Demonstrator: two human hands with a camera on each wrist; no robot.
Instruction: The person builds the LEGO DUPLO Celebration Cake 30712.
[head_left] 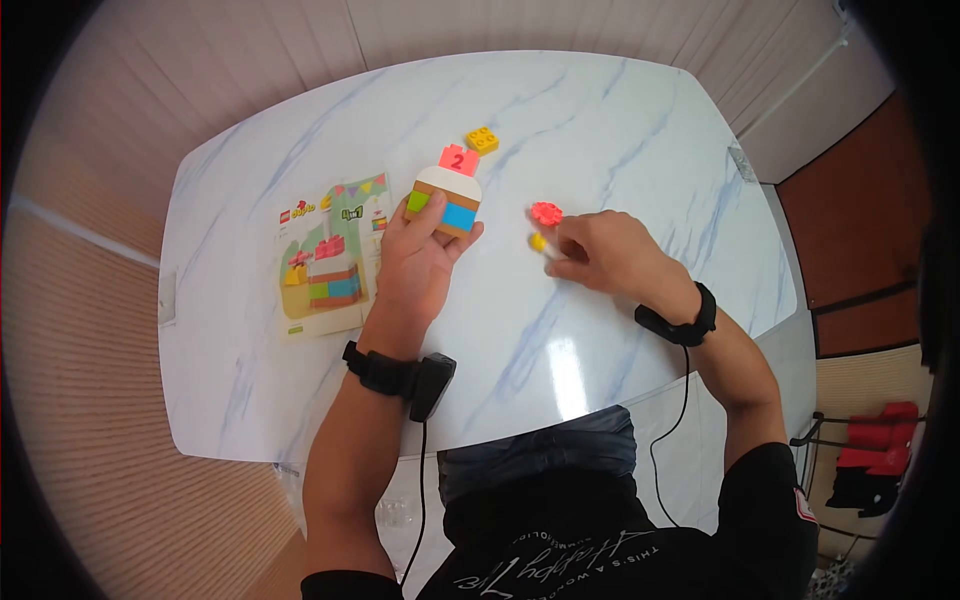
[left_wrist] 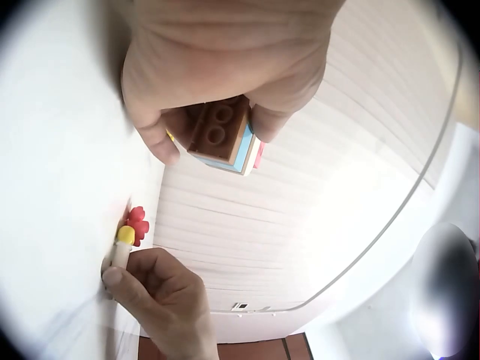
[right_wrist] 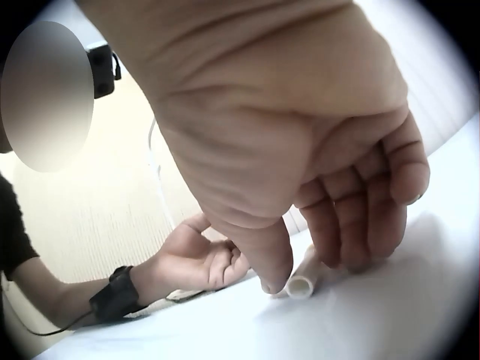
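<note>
My left hand (head_left: 415, 265) grips a stack of toy bricks (head_left: 450, 203) above the table. Green, blue and brown bricks make up its body, with a white rounded layer and a pink brick marked "2" on top. The underside of a brown brick (left_wrist: 217, 131) shows in the left wrist view. Low at the tabletop, my right hand (head_left: 615, 255) has a white tube-shaped toy candle (right_wrist: 302, 283) with a yellow tip (head_left: 537, 242) between thumb and fingers. Just beyond the candle lies a coral-red flower-shaped piece (head_left: 546, 213).
A yellow brick (head_left: 481, 139) sits beyond the stack. Left of my left hand lies a picture booklet (head_left: 325, 260) showing a brick cake. The white marbled table (head_left: 560, 110) has a wall behind it. Cords hang from both wrist cameras.
</note>
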